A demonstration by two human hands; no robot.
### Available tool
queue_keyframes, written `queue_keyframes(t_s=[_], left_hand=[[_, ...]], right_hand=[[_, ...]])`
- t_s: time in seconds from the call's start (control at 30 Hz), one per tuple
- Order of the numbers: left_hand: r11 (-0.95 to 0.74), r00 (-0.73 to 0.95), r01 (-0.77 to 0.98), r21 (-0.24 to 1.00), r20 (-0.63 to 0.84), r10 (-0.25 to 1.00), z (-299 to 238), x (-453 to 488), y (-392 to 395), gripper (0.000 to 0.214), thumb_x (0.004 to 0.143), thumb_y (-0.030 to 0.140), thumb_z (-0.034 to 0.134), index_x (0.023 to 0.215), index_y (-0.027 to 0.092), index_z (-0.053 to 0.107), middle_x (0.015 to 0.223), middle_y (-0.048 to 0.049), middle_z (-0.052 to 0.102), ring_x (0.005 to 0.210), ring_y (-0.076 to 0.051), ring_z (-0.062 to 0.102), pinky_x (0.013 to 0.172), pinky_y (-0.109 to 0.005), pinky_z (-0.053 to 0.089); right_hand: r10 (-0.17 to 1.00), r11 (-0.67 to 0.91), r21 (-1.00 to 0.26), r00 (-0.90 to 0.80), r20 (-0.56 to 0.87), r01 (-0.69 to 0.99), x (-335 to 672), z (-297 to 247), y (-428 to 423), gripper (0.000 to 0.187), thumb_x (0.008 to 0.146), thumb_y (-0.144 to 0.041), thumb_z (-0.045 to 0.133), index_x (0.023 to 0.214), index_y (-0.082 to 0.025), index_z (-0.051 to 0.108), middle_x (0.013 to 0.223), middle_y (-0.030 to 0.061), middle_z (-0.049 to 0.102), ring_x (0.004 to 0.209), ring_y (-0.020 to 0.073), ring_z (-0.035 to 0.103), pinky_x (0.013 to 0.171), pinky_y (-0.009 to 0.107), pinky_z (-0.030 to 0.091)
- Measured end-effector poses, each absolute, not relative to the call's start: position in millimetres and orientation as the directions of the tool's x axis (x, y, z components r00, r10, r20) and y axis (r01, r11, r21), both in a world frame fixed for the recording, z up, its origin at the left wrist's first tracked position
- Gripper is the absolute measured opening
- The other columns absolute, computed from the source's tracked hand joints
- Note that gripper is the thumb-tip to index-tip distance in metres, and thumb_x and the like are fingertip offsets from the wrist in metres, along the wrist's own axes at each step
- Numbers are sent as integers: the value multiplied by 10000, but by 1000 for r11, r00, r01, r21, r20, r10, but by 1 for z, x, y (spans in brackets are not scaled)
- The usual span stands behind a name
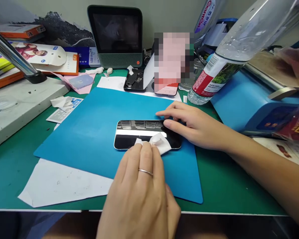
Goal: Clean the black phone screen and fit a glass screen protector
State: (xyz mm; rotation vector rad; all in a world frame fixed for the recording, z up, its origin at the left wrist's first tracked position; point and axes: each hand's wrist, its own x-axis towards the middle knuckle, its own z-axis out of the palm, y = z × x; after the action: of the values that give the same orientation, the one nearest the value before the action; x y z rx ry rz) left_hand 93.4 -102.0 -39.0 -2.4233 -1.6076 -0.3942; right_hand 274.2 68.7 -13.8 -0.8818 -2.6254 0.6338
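On the right-hand part of a blue mat [89, 129], one phone [139, 127], black-faced, is lying lengthwise across the view, its glossy surface reflecting a white band. One left hand [139, 186], wearing a thin ring, is reaching from the near edge with fingers closed together, holding a folded white wipe [162, 142] against the phone's near side. One right hand [196, 124] is coming in from the side, partly open and gripping nothing, its thumb touching the phone's far edge near the right end, its other fingers spreading loosely above the mat. The mat is covering part of a green bench [229, 186], with one marked white paper sheet [67, 186] showing from beneath its near edge. Behind: one dark-screened display unit [118, 36] is standing against the wall. Right: one large clear bottle [216, 78] is occupying the space beside a blue machine [246, 96]. Left: one crumpled tissue [63, 103] is lying beyond the mat.
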Motion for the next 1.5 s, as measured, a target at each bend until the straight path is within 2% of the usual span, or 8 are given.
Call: queue_keyframes(t_s=[0.17,0.4,0.57,0.63,0.8,0.97,1.27,1.5], left_hand=[[-281,232,958,54,426,874,-27,131,-97,497,884,161,432,1304,-48,596,1223,-243,652,1119,-371,630,982,-500,541],[-275,233,950,144,257,938,-14,117,-103,443,937,158,431,1343,66,580,1273,-194,605,1195,-353,578,1010,-513,539],[-457,477,879,-140,197,857,-14,67,-114,300,943,81,416,805,115,681,1387,-246,544,1309,-454,484,1045,-604,473],[-441,478,874,-204,196,856,-14,51,-118,304,951,87,430,752,123,657,1420,-249,523,1313,-456,477,1025,-603,484],[-417,450,889,-189,198,871,-14,35,-124,368,977,109,398,747,131,684,1448,-224,549,1323,-423,492,1103,-643,393],[-338,347,938,-75,202,916,-13,33,-125,407,1010,157,342,1101,129,738,1473,-159,578,1332,-358,511,1129,-592,384],[-386,390,921,-60,167,905,-10,50,-118,422,998,142,350,854,163,746,1458,-126,604,1335,-365,534,1141,-582,378],[-311,303,947,83,95,948,-1,85,-106,397,996,148,338,1096,142,721,1331,-132,654,1282,-339,545,1130,-554,429]], right_hand=[[626,696,-540,-768,133,473,274,-10,67,464,1012,-441,473,1333,-175,679,1070,111,653,1007,272,644,903,421,509],[620,686,-569,-774,130,454,278,-9,68,470,1008,-458,482,1332,-181,680,1117,122,674,1027,282,650,919,430,500],[621,693,-551,-773,127,466,277,-9,68,466,1017,-444,471,1334,-168,673,1131,125,676,1023,277,646,922,426,491],[621,692,-543,-776,112,476,276,-9,68,486,1020,-451,462,1338,-146,668,1130,131,672,1020,275,644,917,419,488],[627,686,-544,-772,104,484,275,-8,69,487,1020,-466,460,1337,-162,670,1126,123,674,1006,272,647,893,409,490],[625,684,-548,-774,99,482,276,-10,70,479,1014,-465,472,1334,-169,672,1125,120,674,994,267,646,881,406,490],[627,684,-543,-773,99,486,275,-9,69,493,1010,-470,474,1349,-165,663,1138,124,669,978,265,637,856,399,489],[622,697,-539,-772,128,473,274,-11,68,455,1011,-431,493,1313,-149,684,1109,123,678,956,250,643,872,388,486]])
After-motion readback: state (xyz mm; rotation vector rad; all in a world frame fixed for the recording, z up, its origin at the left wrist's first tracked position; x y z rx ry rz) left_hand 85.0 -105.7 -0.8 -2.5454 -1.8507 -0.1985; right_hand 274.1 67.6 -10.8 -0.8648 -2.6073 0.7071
